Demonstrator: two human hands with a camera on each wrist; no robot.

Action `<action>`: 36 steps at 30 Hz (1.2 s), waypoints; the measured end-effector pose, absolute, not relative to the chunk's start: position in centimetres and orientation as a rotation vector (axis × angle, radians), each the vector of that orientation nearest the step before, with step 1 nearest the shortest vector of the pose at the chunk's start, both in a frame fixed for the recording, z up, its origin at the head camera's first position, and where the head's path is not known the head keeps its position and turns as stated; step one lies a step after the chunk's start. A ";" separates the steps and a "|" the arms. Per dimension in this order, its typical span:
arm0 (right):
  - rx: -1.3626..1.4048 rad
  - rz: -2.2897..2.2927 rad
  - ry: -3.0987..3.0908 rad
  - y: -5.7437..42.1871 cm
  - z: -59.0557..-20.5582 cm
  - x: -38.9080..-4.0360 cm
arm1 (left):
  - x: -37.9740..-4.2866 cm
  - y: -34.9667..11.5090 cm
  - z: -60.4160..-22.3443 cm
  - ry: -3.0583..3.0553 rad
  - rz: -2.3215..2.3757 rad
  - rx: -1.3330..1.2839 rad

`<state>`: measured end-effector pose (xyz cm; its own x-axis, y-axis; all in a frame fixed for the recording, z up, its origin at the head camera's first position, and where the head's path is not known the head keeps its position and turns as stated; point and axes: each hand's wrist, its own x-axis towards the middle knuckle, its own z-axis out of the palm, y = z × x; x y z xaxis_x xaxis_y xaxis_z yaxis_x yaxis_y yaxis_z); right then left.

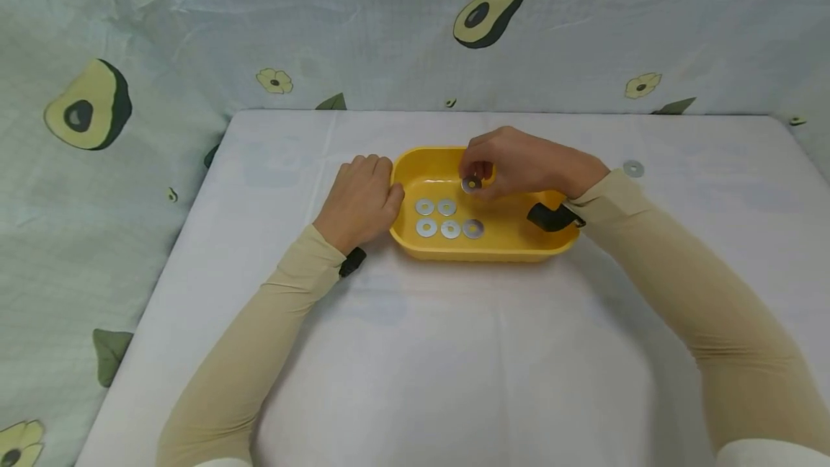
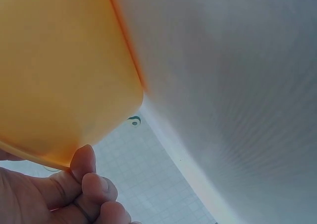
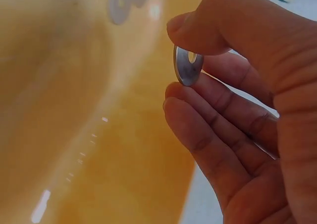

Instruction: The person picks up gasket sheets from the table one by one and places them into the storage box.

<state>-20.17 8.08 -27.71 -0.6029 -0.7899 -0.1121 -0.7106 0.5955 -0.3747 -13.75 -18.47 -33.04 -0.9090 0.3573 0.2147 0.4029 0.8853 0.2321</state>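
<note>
A yellow tray (image 1: 512,247) stands on the white table. My left hand (image 1: 362,197) grips its left rim; in the left wrist view, fingers and thumb pinch the edge of the yellow wall (image 2: 64,75). Over the tray, my right hand (image 1: 521,164) pinches a metal washer (image 1: 471,184) between thumb and fingers. The right wrist view shows this washer (image 3: 187,68) on edge, its hole partly covered by the thumb. Several flat washers lie in two rows on the tray's floor at the left, among them a front-row washer (image 1: 450,229).
One more washer (image 1: 633,168) lies on the table (image 1: 454,352) to the right of the tray, beside the right forearm. Behind the table hangs a pale cloth (image 1: 389,34) printed with avocados. Black straps (image 1: 551,218) show at both wrists.
</note>
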 end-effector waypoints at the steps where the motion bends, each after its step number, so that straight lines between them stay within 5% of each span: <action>1: -1.235 -0.426 2.546 8.0 -27.9 -20.2 | -13.8 -18.5 -33.0 -2.887 -0.405 -0.587; 36: -1.224 -0.301 2.419 6.8 -30.4 -20.9 | -13.7 -18.5 -33.1 -2.867 -0.413 -0.587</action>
<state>-20.88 6.82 -30.45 -0.5297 -0.8066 -0.2623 -0.7179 0.5910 -0.3680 -13.72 -18.46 -33.05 -0.9045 0.3560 0.2348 0.4078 0.8832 0.2318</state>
